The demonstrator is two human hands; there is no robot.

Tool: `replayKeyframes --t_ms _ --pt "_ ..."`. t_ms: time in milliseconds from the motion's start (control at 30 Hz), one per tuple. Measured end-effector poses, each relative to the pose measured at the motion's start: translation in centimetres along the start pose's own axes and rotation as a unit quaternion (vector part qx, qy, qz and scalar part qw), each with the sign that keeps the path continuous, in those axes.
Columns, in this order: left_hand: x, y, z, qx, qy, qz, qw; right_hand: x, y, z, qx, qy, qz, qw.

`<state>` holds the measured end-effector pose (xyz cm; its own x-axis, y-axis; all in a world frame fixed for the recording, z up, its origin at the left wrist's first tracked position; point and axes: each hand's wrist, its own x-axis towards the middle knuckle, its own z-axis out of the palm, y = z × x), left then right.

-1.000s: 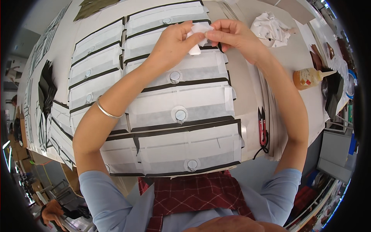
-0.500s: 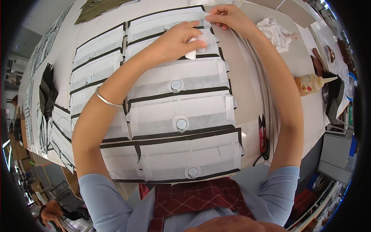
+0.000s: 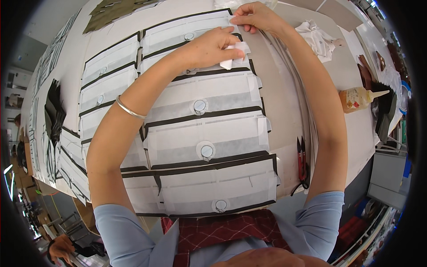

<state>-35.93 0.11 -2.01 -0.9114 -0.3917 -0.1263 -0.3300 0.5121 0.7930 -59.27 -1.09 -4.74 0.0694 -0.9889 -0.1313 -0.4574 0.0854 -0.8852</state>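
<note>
My left hand (image 3: pixel 212 46) is clamping white patches (image 3: pixel 226 65), seemingly for ready reach, while my right hand (image 3: pixel 255 18) is pinching another patch (image 3: pixel 234 28) at a black-edged white panel's corner (image 3: pixel 227 14).

The left hand (image 3: pixel 212 48) is curled near the right hand (image 3: pixel 256 18), which pinches slightly farther forward

Pale table (image 3: pixel 358 133) beneath white black-edged panels (image 3: pixel 178 133), red-handled snips (image 3: pixel 302 167), amber bottle (image 3: pixel 356 99).
</note>
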Motion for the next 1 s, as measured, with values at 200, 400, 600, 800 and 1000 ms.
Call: replayKeyframes --t_ms 200,400,600,800,1000 --pt "0.2 0.3 -0.4 0.05 -0.007 -0.005 0.999 0.4 0.2 0.4 -0.011 0.012 0.011 1.0" --pt "0.2 -0.1 -0.6 0.039 -0.019 0.002 0.999 -0.4 0.1 1.3 -0.009 0.078 0.022 0.997" --pt "0.3 0.3 -0.7 0.039 -0.026 -0.012 0.999 0.3 0.4 1.8 0.012 0.136 0.036 0.99" --pt "0.0 -0.4 -0.3 0.024 0.021 0.01 0.999 -3.2 0.0 1.4 -0.198 0.145 -0.246 0.938" --pt "0.5 -0.7 -0.4 -0.038 -0.014 0.003 0.999 -8.1 -1.4 2.4 -0.444 0.111 -0.229 0.859"
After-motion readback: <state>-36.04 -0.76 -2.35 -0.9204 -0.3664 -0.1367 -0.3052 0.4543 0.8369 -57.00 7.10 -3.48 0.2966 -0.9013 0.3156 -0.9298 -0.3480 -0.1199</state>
